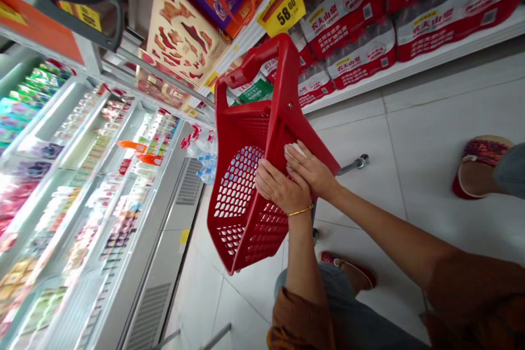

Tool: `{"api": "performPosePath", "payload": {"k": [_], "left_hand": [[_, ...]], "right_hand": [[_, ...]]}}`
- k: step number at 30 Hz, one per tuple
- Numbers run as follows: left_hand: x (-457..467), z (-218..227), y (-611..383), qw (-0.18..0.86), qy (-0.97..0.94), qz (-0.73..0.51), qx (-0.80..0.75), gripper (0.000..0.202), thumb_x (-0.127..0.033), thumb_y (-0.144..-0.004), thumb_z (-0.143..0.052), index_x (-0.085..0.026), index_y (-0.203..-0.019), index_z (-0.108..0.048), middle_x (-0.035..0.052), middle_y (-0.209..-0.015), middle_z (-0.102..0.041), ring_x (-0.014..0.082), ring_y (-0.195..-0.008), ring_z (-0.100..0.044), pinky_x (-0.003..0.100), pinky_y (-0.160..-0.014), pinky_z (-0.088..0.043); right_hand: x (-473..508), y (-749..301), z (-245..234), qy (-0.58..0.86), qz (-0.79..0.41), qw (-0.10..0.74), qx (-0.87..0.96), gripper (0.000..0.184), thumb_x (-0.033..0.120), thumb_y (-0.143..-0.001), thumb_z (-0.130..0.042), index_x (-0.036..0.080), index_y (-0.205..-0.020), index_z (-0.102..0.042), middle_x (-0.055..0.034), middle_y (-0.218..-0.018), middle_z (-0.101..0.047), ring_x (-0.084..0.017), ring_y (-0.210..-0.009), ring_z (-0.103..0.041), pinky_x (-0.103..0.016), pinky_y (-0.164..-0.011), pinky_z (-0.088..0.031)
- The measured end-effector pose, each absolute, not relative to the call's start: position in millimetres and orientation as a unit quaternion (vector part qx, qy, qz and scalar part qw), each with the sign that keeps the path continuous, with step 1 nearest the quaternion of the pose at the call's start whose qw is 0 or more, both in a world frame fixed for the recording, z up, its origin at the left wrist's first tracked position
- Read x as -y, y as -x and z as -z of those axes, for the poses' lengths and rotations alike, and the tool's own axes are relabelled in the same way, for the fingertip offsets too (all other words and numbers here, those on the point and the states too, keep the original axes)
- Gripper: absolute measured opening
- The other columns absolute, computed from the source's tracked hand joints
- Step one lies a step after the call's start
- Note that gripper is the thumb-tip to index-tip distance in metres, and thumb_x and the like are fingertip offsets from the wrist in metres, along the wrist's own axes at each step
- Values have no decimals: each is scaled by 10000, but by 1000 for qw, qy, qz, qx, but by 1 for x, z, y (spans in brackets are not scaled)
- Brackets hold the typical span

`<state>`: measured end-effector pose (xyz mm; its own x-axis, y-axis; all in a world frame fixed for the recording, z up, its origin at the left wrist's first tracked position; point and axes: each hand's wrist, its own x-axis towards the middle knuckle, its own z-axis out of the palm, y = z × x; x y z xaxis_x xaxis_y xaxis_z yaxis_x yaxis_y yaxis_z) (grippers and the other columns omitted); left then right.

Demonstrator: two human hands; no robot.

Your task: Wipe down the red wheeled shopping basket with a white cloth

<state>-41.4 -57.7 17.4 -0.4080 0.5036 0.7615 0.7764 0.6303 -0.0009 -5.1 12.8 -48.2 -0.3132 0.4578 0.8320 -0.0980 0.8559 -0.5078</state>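
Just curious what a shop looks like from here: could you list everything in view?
basket: one, red, tilted, centre
white scrap: one, white, under the right hand's fingers
water packs: several, red-white labels, shelves top right
price tag: one, yellow, shelf edge above basket
chiller: one, lit, along the left
shoes: two, red, on pale floor
left hand: one, gold bracelet, curled on basket wall
right hand: one, fingers flat on basket

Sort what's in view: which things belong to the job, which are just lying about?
In hand: red basket, gripped by left hand; white wad pressed under right hand.
Lying about: bottled-water packs, yellow price tag, chiller cabinet.
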Motion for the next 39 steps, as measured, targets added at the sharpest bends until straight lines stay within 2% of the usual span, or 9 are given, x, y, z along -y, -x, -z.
{"api": "performPosePath", "payload": {"k": [5,10,16,20,24,32,39], "left_hand": [[60,-16,41,353,411,195,818,624,-339,-911,-407,-54,-1451,-279,236,-1426,-404,333,-1361,-304,535,-1123,-222],[61,-18,40,313,420,214,825,640,-316,-909,-387,-27,-1461,-238,244,-1447,-370,328,-1366,-296,520,-1119,-237],[60,-17,42,332,426,230,810,572,-298,-908,-380,-48,-1422,-351,217,-1359,-483,299,-1296,-388,475,-1112,-257],[61,-16,40,344,432,254,794,529,-283,-895,-376,-68,-1375,-436,200,-1324,-523,287,-1250,-434,459,-1096,-284],[64,-17,36,345,434,277,784,485,-256,-888,-395,-68,-1324,-495,193,-1277,-563,282,-1214,-469,448,-1071,-312],[67,-18,30,333,444,303,774,543,-387,-865,-482,-87,-1318,-496,179,-1248,-589,293,-1159,-510,439,-1041,-331],[70,-20,26,312,447,320,775,538,-378,-860,-500,-99,-1319,-490,163,-1256,-591,282,-1165,-511,427,-1044,-326]], "right_hand": [[-12,-6,58,149,-215,557,788,563,134,-951,-444,218,-1472,-250,-67,-1479,-394,-218,-1435,-174,-463,-1155,-341],[-11,-21,61,161,-188,565,787,565,105,-946,-435,220,-1471,-257,-88,-1443,-449,-234,-1430,-210,-496,-1127,-378],[-14,-23,27,61,-164,597,783,568,125,-957,-428,229,-1478,-229,-80,-1455,-435,-228,-1426,-232,-487,-1147,-345],[-25,-16,6,43,-117,563,817,534,171,-985,-369,233,-1486,-197,-55,-1465,-424,-208,-1445,-154,-462,-1175,-288],[-40,-18,-5,32,-51,526,848,474,180,-995,-338,222,-1464,-279,-35,-1454,-442,-197,-1448,-134,-441,-1182,-267],[-53,-35,-21,40,23,506,861,419,156,-977,-381,228,-1387,-431,-49,-1392,-519,-209,-1437,-180,-453,-1173,-268],[-64,-53,-38,58,45,486,871,449,128,-961,-405,190,-1406,-406,-105,-1391,-513,-244,-1434,-197,-500,-1152,-280]]}}
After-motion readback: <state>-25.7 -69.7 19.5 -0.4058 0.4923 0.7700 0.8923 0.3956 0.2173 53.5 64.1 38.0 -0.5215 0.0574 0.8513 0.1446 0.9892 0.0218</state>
